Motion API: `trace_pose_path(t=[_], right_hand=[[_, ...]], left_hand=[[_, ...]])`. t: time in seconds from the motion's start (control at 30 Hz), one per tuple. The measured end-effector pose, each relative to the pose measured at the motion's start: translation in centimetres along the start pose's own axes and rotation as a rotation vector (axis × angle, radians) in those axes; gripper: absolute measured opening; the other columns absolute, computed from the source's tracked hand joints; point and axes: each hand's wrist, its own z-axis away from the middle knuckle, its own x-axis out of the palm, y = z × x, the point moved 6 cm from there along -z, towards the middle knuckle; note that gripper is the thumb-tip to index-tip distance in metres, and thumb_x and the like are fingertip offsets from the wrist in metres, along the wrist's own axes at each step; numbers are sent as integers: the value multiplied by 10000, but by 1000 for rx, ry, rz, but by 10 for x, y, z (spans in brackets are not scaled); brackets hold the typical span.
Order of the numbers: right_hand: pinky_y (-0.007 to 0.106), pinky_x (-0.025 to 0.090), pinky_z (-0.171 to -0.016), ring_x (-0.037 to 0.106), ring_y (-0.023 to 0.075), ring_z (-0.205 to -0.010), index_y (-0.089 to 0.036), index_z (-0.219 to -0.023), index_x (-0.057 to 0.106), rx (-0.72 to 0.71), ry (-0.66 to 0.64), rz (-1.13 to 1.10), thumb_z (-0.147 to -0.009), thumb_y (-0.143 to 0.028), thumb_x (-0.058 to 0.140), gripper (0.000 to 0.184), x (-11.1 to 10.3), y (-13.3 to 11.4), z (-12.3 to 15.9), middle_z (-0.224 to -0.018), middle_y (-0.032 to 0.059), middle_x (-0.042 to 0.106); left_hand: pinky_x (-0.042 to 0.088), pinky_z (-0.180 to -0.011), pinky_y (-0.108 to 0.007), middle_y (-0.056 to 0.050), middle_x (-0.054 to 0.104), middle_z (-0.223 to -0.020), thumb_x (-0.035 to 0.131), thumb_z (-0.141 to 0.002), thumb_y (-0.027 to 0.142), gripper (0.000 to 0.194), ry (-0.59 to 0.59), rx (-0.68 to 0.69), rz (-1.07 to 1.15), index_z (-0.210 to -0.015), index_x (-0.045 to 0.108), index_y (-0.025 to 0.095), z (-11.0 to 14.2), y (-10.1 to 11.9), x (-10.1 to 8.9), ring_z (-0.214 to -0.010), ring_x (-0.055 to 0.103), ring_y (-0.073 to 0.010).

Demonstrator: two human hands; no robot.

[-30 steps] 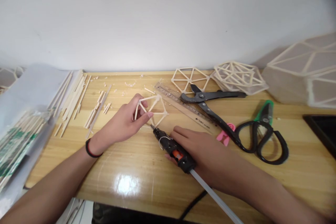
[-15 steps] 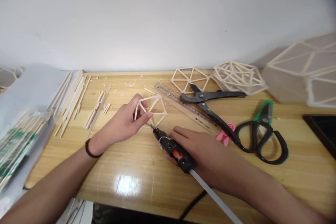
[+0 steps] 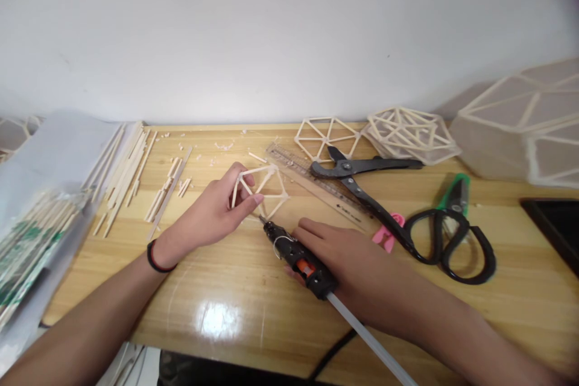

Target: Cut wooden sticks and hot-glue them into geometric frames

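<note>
My left hand (image 3: 211, 212) pinches a small frame of thin wooden sticks (image 3: 266, 188) glued into triangles, holding it on the wooden table (image 3: 235, 289) near the middle. My right hand (image 3: 353, 259) grips a black glue gun (image 3: 298, 256) with an orange trigger and a clear glue stick out the back. Its nozzle touches the lower edge of the stick frame, just beside my left thumb.
A clear ruler (image 3: 316, 184), black pliers (image 3: 362, 184), a pink clip (image 3: 388, 230) and black-handled scissors (image 3: 452, 235) lie to the right. Finished stick frames (image 3: 407, 132) and a large faceted shape (image 3: 525, 126) stand at the back right. Loose sticks (image 3: 131, 175) and a bag of sticks (image 3: 31, 235) lie left.
</note>
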Motion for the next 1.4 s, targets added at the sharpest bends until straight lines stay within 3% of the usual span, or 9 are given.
trace_pose_path(t=[0.3, 1.4], right_hand=[[344, 417, -702, 658, 252, -849, -193, -984, 590, -9, 21, -6, -897, -131, 589, 106, 1, 2, 0, -987, 63, 638], [340, 440, -726, 667, 246, -851, -183, -973, 596, 1, 1, 2, -866, -77, 583, 151, -2, 0, -2, -992, 73, 648]], left_hand=[[365, -540, -228, 64, 529, -713, 583, -960, 414, 231, -1, -11, 4, -1006, 474, 215, 0, 0, 0, -597, 487, -102], [354, -553, -236, 51, 541, -733, 567, -963, 439, 248, -9, -11, 17, -1007, 468, 215, -1, 0, 0, -611, 486, -110]])
